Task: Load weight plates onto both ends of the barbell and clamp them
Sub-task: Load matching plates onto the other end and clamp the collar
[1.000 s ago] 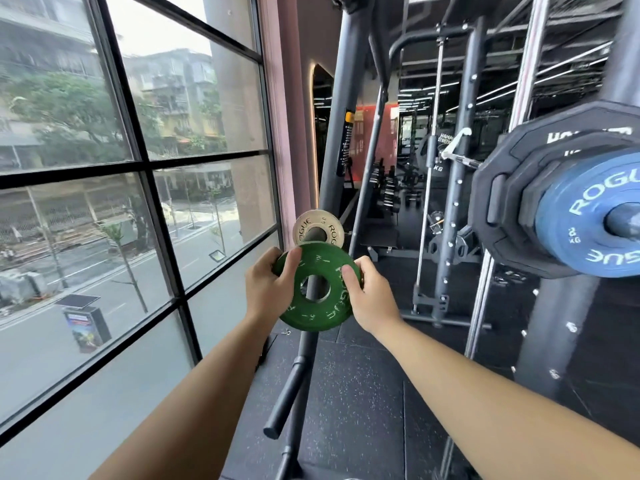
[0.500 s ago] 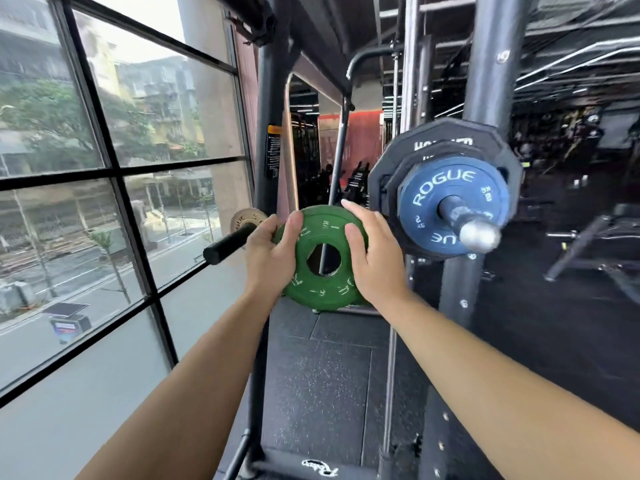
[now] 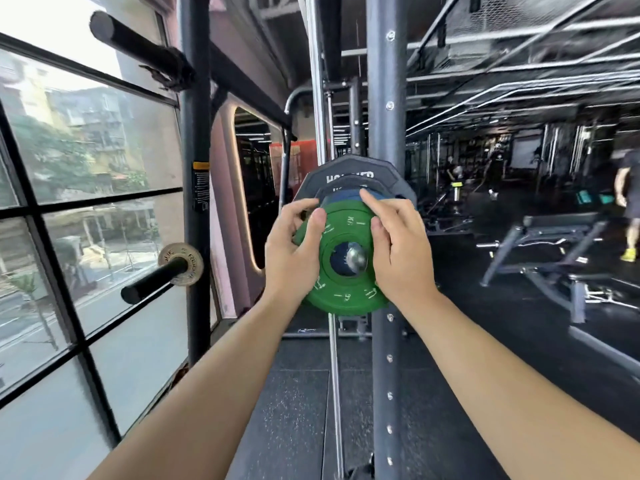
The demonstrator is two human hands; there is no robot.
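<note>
**Left hand** (image 3: 292,251): grips the left rim of the green plate (image 3: 346,296). Fingers are curled over the edge and the thumb lies flat on the face.

**Right hand** (image 3: 398,258): grips the right rim. The thumb is on the face and the index finger stretches over the top edge.

**Green plate:** held upright between both hands, face toward me, hole centred on the sleeve (image 3: 356,258). The steel tip shows through the hole. I cannot tell whether the tip is inside the bore or just behind it.

**Blue plate** (image 3: 343,196): on the sleeve just behind the green one. Only its top edge and a patch through the hole show.

**Black plates** (image 3: 349,168): two larger ones behind the blue, beside the upright (image 3: 386,98).

**Peg** (image 3: 149,280): to my left on the rack, carrying one small plate (image 3: 180,263).

**Status, as I judge it:**
- This end carries three plates.
- The green one is the fourth, lined up but not yet pushed home against the blue.
- No clamp is in view, so clamping is left.
- The far end of the bar is out of sight, so I cannot count it.

**Pose:**
- Both forearms reach straight out from me, rising slightly to the plate.
- The wrists are straight and the palms face each other across the plate.
- I would push along the sleeve's line with both hands evenly, so the plate does not tilt and bind.
</note>
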